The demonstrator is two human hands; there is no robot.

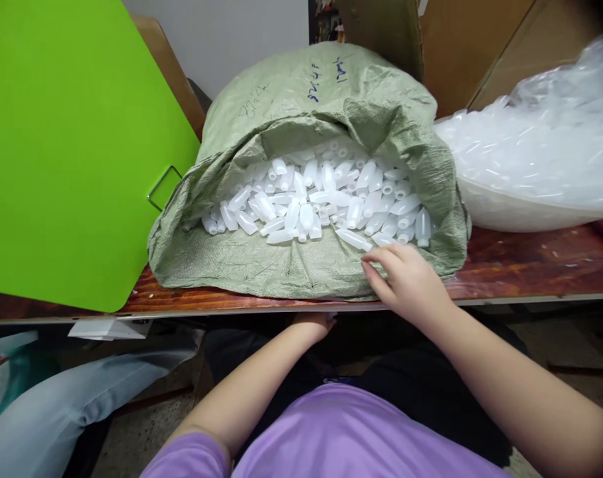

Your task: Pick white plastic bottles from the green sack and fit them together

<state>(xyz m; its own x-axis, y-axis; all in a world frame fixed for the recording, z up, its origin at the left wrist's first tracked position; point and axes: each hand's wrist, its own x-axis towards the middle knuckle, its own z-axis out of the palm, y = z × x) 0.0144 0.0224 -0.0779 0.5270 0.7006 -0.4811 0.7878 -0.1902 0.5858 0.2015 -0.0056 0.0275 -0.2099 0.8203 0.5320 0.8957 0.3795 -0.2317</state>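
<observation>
A green woven sack (261,265) lies open on the wooden table (530,265), holding several small white plastic bottles (311,199). My right hand (406,282) rests on the sack's front rim, fingers curled down and pressed on the fabric just below the nearest bottles. Whether it holds a bottle is hidden. My left hand (311,324) reaches under the table's front edge, and its fingers are out of sight there.
A bright green board (67,146) with a metal clip leans at the left. A clear plastic bag (540,159) of bottles sits at the right, with cardboard boxes (461,46) behind. Another person's leg in light trousers (57,405) shows at lower left.
</observation>
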